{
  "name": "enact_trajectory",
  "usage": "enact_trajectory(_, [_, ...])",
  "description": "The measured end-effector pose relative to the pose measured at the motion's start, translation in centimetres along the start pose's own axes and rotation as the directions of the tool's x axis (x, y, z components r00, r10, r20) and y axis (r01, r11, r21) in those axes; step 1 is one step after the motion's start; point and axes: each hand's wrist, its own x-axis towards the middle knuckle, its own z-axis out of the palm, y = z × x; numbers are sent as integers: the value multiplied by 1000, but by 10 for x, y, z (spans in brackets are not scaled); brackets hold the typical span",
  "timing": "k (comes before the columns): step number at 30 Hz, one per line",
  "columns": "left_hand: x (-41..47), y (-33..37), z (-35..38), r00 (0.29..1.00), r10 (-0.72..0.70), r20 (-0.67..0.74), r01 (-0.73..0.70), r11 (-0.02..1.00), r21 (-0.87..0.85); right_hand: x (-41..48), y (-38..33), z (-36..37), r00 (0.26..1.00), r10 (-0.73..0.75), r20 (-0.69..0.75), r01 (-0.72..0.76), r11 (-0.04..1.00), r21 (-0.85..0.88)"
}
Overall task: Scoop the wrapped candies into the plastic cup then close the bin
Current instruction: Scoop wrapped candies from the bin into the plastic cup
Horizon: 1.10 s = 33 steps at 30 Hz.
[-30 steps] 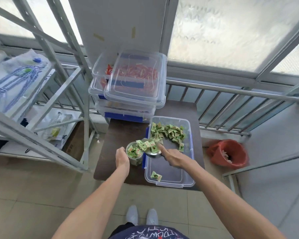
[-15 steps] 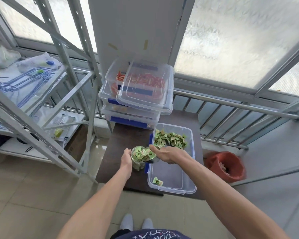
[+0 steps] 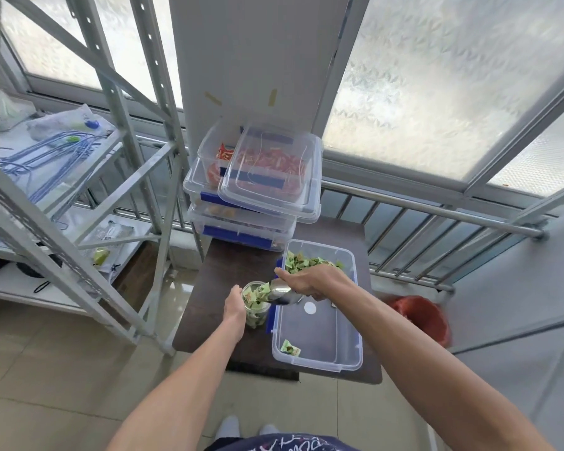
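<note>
A clear plastic cup (image 3: 257, 317) stands on the dark table (image 3: 222, 275), partly filled with green wrapped candies. My left hand (image 3: 235, 305) grips its left side. My right hand (image 3: 310, 281) holds a metal scoop (image 3: 280, 294) tipped over the cup's rim, candies sliding from it. To the right lies the open clear bin (image 3: 349, 349) with blue latches. A heap of green candies (image 3: 306, 262) sits at its far end, and a single candy (image 3: 290, 348) near its front left corner.
Stacked clear bins (image 3: 241, 219) with red and other sweets stand at the table's back, a loose lid (image 3: 271, 177) on top. A metal shelf rack (image 3: 79, 196) is at the left. A red bucket (image 3: 420, 317) sits on the floor at the right, below a railing (image 3: 437, 209).
My right hand carried the loaded scoop left from the bin to the cup and tipped it; candies are dropping in. My left hand stayed on the cup. The camera shifted closer.
</note>
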Motion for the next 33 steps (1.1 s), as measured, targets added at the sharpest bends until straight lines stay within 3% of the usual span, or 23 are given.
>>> enact_trajectory(5, [26,-22,0,989,-45,-143,52,997,48,-5,16,-6,1000,25,-8,-24,997,79])
enact_trajectory(8, [-2,-20,3,975,-86,-202,109,989,103,1,32,-3,996,39,79,-54,978,201])
enact_trajectory(11, [-4,-32,8,967,-140,-213,175,973,153,17,53,7,994,27,104,-67,912,405])
enact_trajectory(16, [-11,-43,25,964,-205,-167,243,937,251,57,91,38,991,40,131,-95,890,446])
enact_trajectory(19, [-22,-45,37,963,-231,-138,263,914,307,84,112,66,978,75,194,-175,800,574])
enact_trajectory(22, [-22,-50,46,957,-261,-124,287,910,300,101,127,86,965,160,209,-262,639,723])
enact_trajectory(26, [-16,-59,50,948,-270,-167,303,924,233,135,140,108,979,175,104,-177,485,856])
enact_trajectory(28, [-14,-62,52,940,-296,-170,324,930,172,139,142,107,976,181,121,-187,409,893])
enact_trajectory(33, [-5,-71,61,922,-358,-150,377,918,125,153,148,92,942,221,252,-320,366,874])
